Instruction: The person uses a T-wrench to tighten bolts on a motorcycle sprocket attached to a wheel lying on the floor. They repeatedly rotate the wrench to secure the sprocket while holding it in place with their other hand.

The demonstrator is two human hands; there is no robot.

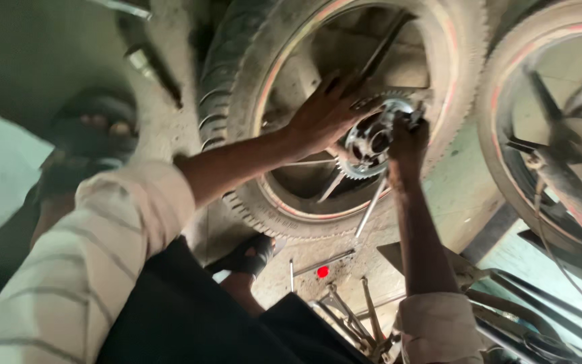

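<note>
A motorcycle wheel with a knobbly black tyre lies on the ground in front of me. A shiny toothed sprocket sits at its hub. My left hand rests flat on the hub, fingers spread, touching the sprocket's upper left edge. My right hand is closed around a small dark tool at the sprocket's right edge. A long metal rod runs down from under that hand across the rim.
A second wheel lies at the right. Several metal tools and a small red spot lie on the dusty floor by my knees. A sandalled foot of another person stands at the left.
</note>
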